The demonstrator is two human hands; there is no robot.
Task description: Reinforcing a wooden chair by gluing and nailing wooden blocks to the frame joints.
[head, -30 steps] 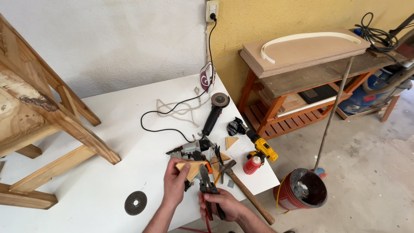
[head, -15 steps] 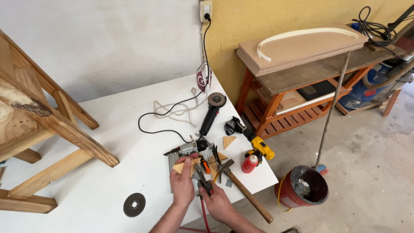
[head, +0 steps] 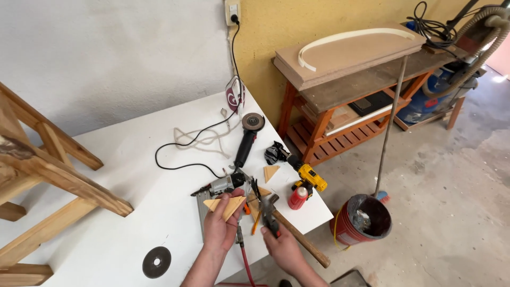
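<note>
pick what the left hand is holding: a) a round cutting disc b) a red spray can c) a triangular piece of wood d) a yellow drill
c: the left hand grips a triangular piece of wood over the white table, while the cutting disc, red can and yellow drill lie apart from it on the table.

Daylight is coming in bright and even, strongest at the upper right edge where the floor [head: 496, 79] is blowing out. White worktop [head: 106, 175] is reading clean, no glare. Shadows are staying soft. Hands [head: 223, 228] are showing slight motion blur; wide-angle lens is bending the edges.
</note>
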